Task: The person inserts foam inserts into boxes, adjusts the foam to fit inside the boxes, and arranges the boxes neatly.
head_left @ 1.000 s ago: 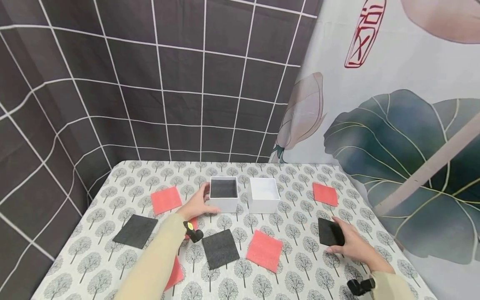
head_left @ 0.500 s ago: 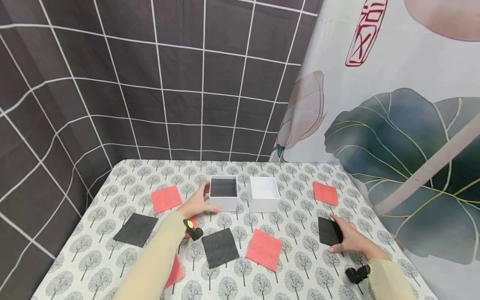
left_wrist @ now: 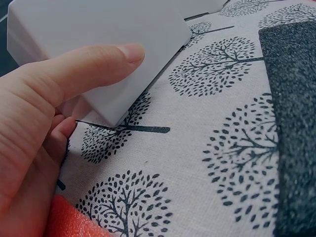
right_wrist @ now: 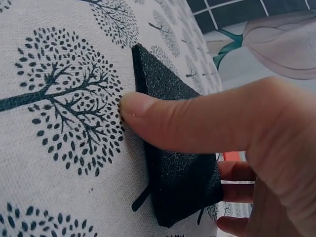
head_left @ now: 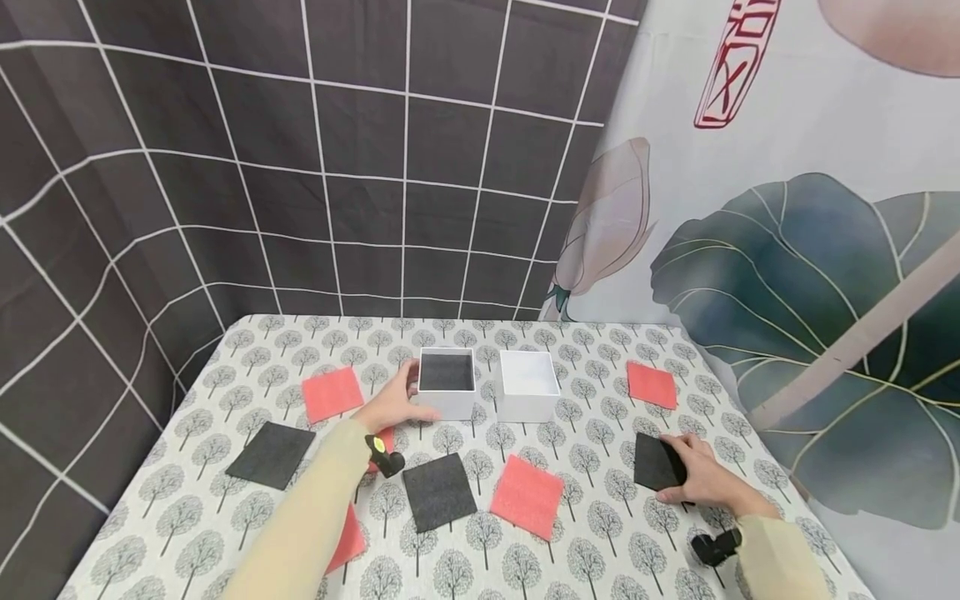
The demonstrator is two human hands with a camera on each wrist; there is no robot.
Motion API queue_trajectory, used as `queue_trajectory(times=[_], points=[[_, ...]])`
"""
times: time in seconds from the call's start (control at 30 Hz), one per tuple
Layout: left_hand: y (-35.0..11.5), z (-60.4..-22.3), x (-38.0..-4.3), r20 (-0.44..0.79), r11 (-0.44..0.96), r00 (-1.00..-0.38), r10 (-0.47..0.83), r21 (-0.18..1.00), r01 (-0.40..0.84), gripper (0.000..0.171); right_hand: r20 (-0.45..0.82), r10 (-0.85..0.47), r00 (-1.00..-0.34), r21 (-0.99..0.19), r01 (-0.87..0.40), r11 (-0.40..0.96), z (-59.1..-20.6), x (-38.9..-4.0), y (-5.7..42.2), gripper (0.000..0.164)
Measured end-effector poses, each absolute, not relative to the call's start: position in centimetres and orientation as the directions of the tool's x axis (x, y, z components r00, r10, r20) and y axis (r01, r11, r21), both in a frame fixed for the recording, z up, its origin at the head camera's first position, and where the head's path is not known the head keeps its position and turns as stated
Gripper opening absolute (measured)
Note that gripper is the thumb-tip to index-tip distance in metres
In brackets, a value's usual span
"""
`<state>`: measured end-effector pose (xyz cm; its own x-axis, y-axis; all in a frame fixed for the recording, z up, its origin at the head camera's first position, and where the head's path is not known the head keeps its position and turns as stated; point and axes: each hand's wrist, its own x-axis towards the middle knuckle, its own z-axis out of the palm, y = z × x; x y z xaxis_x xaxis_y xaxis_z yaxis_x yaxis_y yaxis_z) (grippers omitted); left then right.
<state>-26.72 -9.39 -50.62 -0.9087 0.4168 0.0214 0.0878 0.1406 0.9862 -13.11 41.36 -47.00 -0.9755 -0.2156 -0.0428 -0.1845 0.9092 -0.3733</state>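
My left hand (head_left: 393, 400) holds the left white box (head_left: 446, 407) at its near left corner. In the left wrist view the thumb lies across the front face of this box (left_wrist: 113, 29), and the other fingers are partly hidden beyond its side. Dark grey material (head_left: 446, 371) shows inside it. At the right of the table my right hand (head_left: 703, 473) holds a black felt square (head_left: 654, 460). The right wrist view shows the thumb (right_wrist: 143, 108) at one edge of the square (right_wrist: 182, 173) and fingertips at the opposite edge.
A second white box (head_left: 528, 408), white inside, stands right of the first. Black felt squares (head_left: 440, 492) (head_left: 272, 455) and red ones (head_left: 527, 497) (head_left: 332, 395) (head_left: 651, 385) lie about the tree-print cloth. Two more red pieces (head_left: 347, 542) (head_left: 386, 437) are partly behind the left arm.
My right wrist has shifted slightly forward and left, with the fingers still at the black felt square. The left hand stays at the box. The head view has tilted a little.
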Motion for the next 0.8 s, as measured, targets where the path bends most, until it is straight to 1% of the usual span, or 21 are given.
queue_trajectory(times=[0.07,0.3,0.47,0.6,0.8], points=[[-9.4,-51.0,-26.9,0.03,0.144,-0.91,0.413,0.985,0.097,0.108,-0.025,-0.221,-0.975,-0.352,-0.198,0.915,-47.1,-13.1,41.3,0.095],[-9.4,-50.8,-26.9,0.03,0.14,-0.905,0.425,0.985,0.098,0.106,-0.004,-0.22,-0.976,-0.309,-0.208,0.928,-47.2,-12.9,41.2,0.092],[-9.4,-49.3,-26.0,0.033,0.131,-0.894,0.448,0.986,0.102,0.103,0.038,-0.232,-0.972,-0.294,-0.233,0.927,-47.2,-12.8,41.1,0.086],[-9.4,-48.5,-25.5,0.026,0.141,-0.89,0.455,0.985,0.101,0.101,0.074,-0.253,-0.965,-0.251,-0.263,0.931,-47.3,-12.8,41.0,0.084],[-9.4,-50.2,-26.6,0.031,0.136,-0.897,0.44,0.986,0.101,0.104,0.085,-0.26,-0.962,-0.158,-0.271,0.95,-46.8,-13.0,40.7,0.08]])
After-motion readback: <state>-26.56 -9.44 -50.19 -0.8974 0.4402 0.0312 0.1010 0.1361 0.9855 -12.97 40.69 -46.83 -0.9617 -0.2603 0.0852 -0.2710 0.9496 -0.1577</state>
